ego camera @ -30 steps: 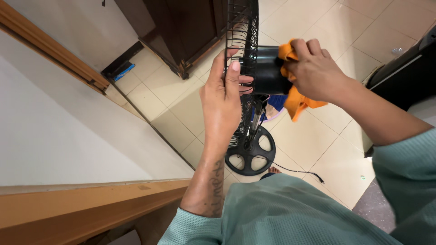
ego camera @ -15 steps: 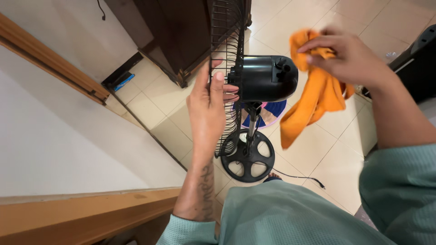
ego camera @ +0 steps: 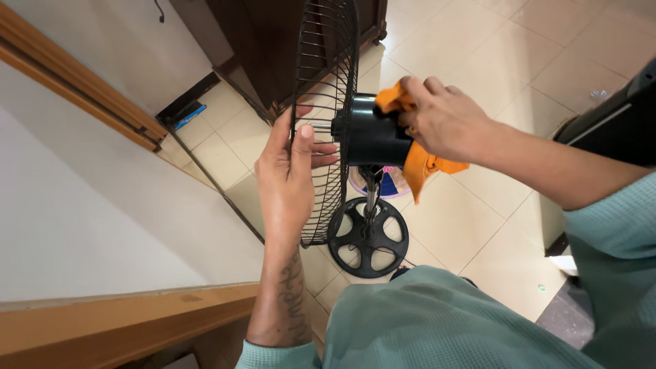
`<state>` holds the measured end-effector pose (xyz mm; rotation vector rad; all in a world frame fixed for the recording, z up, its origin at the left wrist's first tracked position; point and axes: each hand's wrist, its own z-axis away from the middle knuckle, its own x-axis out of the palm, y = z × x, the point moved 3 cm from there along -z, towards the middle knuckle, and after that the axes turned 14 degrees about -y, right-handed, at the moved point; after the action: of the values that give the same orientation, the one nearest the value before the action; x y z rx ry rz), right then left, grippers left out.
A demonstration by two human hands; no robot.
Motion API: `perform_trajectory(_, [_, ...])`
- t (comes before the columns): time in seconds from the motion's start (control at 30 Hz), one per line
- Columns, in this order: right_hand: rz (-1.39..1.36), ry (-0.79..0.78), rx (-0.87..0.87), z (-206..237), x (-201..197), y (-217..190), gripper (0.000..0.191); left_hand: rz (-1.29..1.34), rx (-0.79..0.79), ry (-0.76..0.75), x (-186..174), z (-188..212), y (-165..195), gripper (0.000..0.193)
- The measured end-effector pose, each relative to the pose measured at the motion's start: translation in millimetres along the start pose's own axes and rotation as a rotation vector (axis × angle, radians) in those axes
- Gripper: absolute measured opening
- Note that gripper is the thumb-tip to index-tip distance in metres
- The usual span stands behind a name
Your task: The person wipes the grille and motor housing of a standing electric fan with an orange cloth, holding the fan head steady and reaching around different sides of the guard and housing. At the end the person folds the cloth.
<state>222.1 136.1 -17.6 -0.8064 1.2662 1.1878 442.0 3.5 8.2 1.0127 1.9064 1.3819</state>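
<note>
Currently right hand (ego camera: pixel 444 123) presses the orange cloth (ego camera: pixel 424 164) on the rear of the black motor housing (ego camera: pixel 372 140), fingers curled shut around it. Left hand (ego camera: pixel 290 178) grips the wire guard (ego camera: pixel 328 82) rim, directly opposite, steadying.

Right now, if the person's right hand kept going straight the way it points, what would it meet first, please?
The right hand, holding an orange cloth, points left at the fan's black motor housing; it would likely press there first, the wire grille lying just beyond.
</note>
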Motion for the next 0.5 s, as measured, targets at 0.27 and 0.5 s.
perform_trajectory(0.27, [0.126,0.188,-0.264,16.6,-0.8,-0.3,0.029,0.008,0.0,-0.018,4.2,-0.6,3.1,0.04])
perform_trajectory(0.5, [0.132,0.135,0.028,-1.3,19.1,-0.1,0.035,0.017,-0.018,0.005,10.9,-0.7,-0.2,0.039])
